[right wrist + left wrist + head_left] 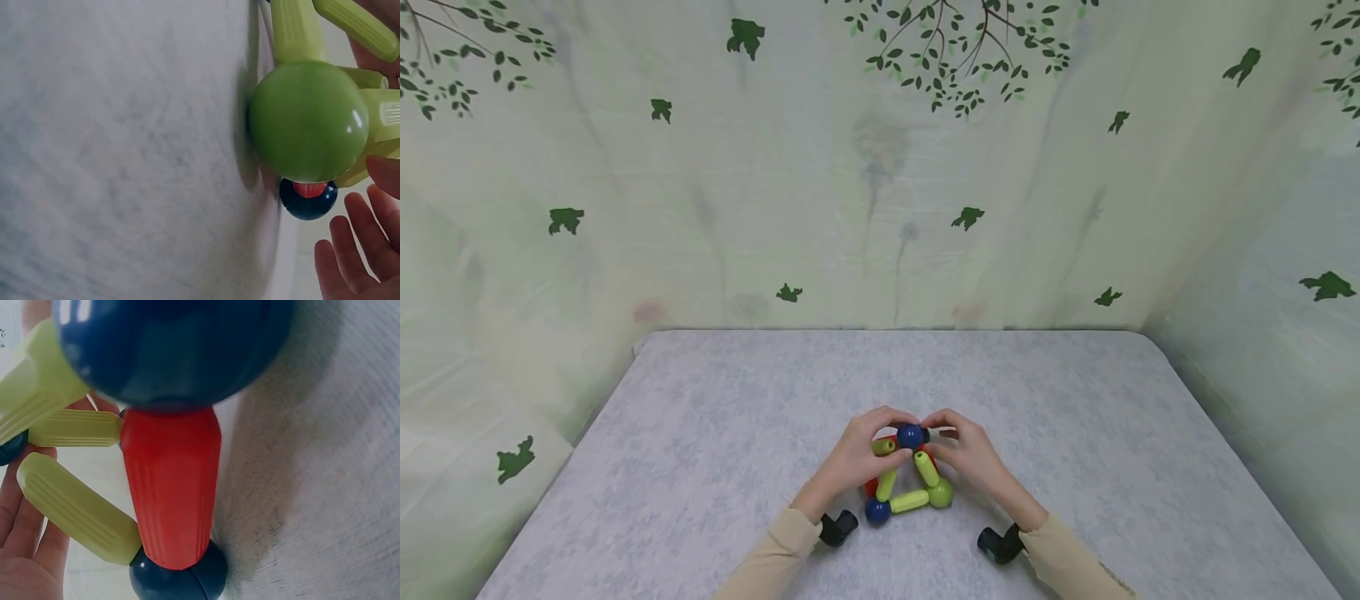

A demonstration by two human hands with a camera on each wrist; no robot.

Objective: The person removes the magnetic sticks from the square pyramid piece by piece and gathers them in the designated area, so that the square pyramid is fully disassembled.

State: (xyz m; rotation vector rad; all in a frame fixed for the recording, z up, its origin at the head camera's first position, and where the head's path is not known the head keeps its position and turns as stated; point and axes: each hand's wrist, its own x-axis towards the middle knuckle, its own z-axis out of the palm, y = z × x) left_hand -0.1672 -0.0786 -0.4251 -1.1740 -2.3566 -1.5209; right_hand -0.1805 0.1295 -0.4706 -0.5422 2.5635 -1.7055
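Fingertips of both hands meet at the top blue ball (910,435), the peak of a small rod-and-ball frame standing on the grey table (715,433). The left hand (855,454) curls round that ball's left side and pinches the short yellow-green rod (883,446) just beside it; the right hand (967,454) curls in from the ball's right, fingers closed on what looks like a dark piece (927,435) touching the ball, though the head view is too small to be sure.

Below the top blue ball, two yellow-green rods slope down: one (887,482) to a lower blue ball (877,510), the other (926,467) to a green ball (940,492), and a third rod (909,501) joins those two along the table. A red rod (170,487) runs from the near blue ball to another blue ball (178,581) behind.

The risk, as I judge it, lies at the joints. Too hard a press down on the top blue ball could splay the sloping rods and pop them off. A sideways tug from either hand could tilt the whole frame, since only the lower balls rest on the table. Loose balls would likely roll away.
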